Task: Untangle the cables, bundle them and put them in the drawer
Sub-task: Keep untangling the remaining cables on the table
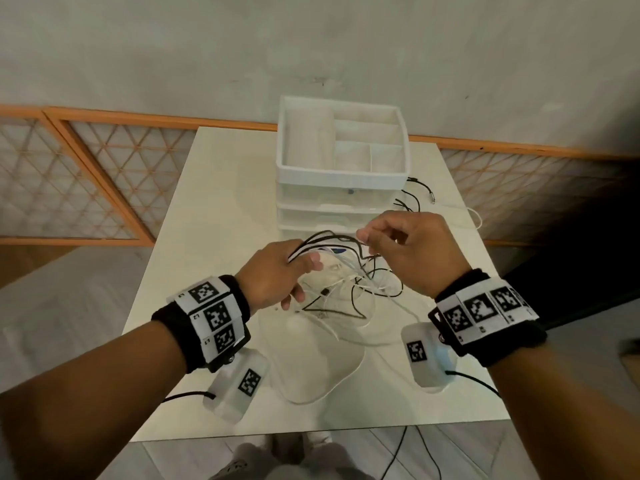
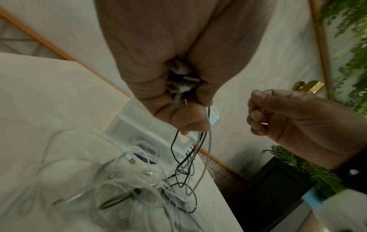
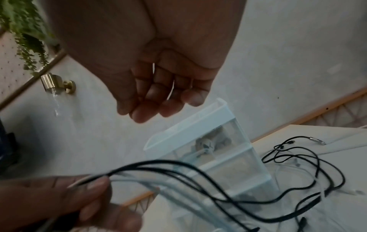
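My left hand (image 1: 277, 271) grips a bundle of black and white cables (image 1: 322, 237) above the white table (image 1: 214, 202). Their plug ends (image 2: 182, 83) sit bunched in its palm. The bundle (image 3: 178, 172) trails down into a loose tangle of cables (image 1: 346, 292) lying on the table. My right hand (image 1: 398, 247) hovers just right of the bundle with fingers (image 3: 158, 102) loosely curled and nothing plainly in them. Behind the hands stands a clear plastic drawer unit (image 1: 343, 209) with its drawers pushed in and an open divided tray on top.
More black and white cable (image 1: 412, 195) lies on the table right of the drawer unit. Orange-framed lattice panels (image 1: 86, 174) and a grey wall stand behind the table. The table's near edge (image 1: 311, 434) is just below my forearms.
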